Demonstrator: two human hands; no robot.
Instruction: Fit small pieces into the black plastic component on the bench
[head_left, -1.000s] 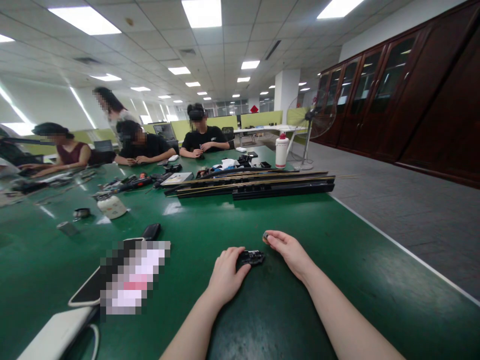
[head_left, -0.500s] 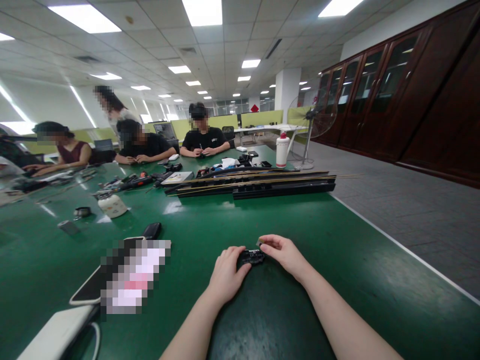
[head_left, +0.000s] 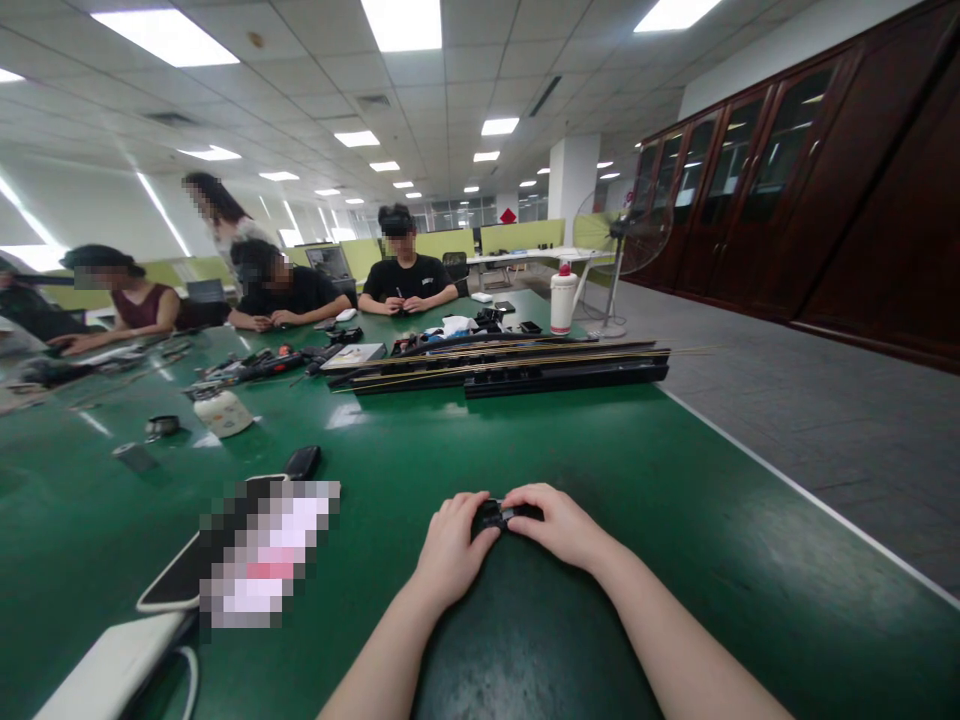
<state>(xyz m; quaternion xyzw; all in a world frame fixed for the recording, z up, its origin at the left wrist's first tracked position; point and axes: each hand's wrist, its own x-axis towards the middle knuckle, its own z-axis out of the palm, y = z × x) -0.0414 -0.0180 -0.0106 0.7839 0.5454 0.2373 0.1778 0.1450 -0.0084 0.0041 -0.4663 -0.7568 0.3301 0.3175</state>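
Observation:
A small black part [head_left: 492,514] lies on the green table [head_left: 600,440] in front of me. My left hand [head_left: 456,548] grips its left end between thumb and fingers. From the right, my right hand [head_left: 556,522] reaches over the same part, with thumb and fingertips pinched on a small piece [head_left: 508,513] at its middle. That piece looks greyish, and the fingers partly hide it. The fingertips of both hands are close together.
Long black rails [head_left: 566,370] lie across the table ahead. On the left are a tablet-like device [head_left: 176,565], a white box [head_left: 112,665], a white jar [head_left: 223,412] and a grey block [head_left: 135,457]. Several people sit beyond; a white bottle [head_left: 561,303] stands at the back.
My right hand has moved left and down with its small piece, from beside the black part onto it. The left hand has stayed in place on the part.

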